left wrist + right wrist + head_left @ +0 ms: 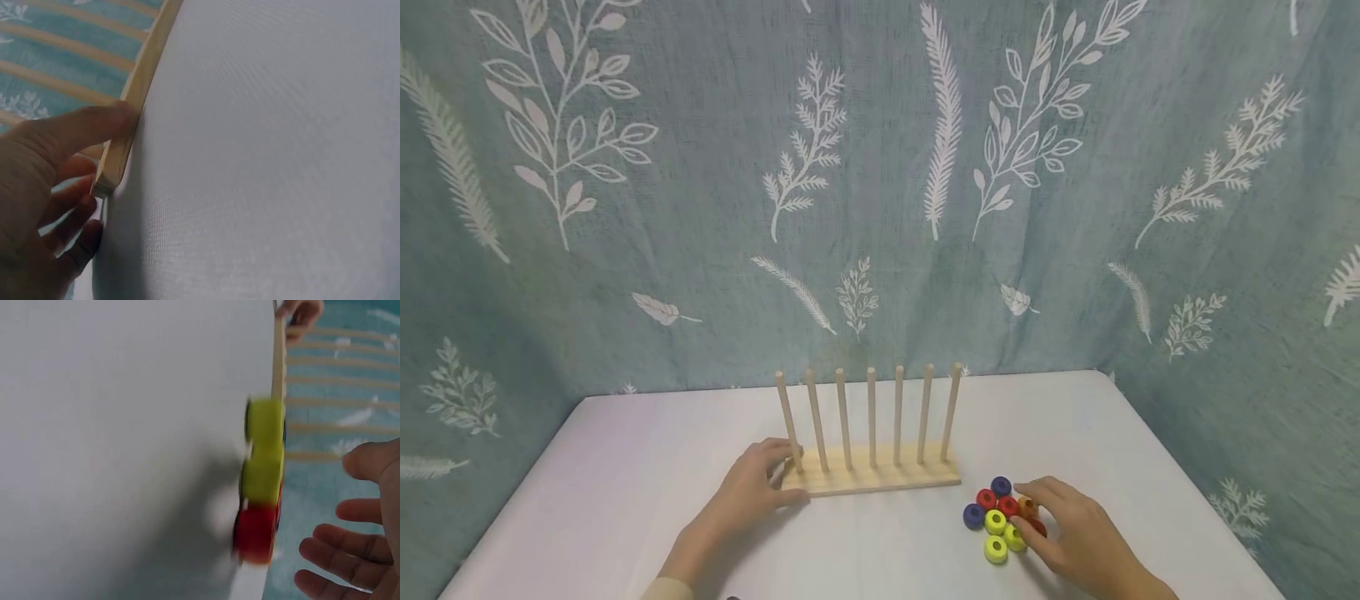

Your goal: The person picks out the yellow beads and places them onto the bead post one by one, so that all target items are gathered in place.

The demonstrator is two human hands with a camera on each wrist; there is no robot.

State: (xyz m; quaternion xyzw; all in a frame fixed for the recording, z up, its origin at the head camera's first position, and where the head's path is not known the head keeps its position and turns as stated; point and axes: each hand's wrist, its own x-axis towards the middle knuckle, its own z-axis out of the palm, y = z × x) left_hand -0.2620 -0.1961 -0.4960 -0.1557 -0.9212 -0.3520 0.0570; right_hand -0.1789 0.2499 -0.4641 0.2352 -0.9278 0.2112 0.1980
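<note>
A wooden peg rack (880, 478) with a row of several upright round pegs (872, 417) stands on the white table. My left hand (760, 479) grips the rack's left end, thumb along the front edge and fingers behind; the left wrist view shows the thumb pressed on the wood. To the right of the rack lies a cluster of rings: blue (973, 517), red (987, 499), yellow-green (996, 549) and orange (1028, 506). My right hand (1078, 533) hovers at the cluster's right side, thumb and fingers apart, partly covering a red ring. In the right wrist view its fingers hold nothing.
The white table (647, 467) reaches back to a grey-green curtain (880, 167) with white leaf prints, which also hangs along both sides. A small dark object (733, 597) shows at the bottom edge of the head view, too little of it to identify.
</note>
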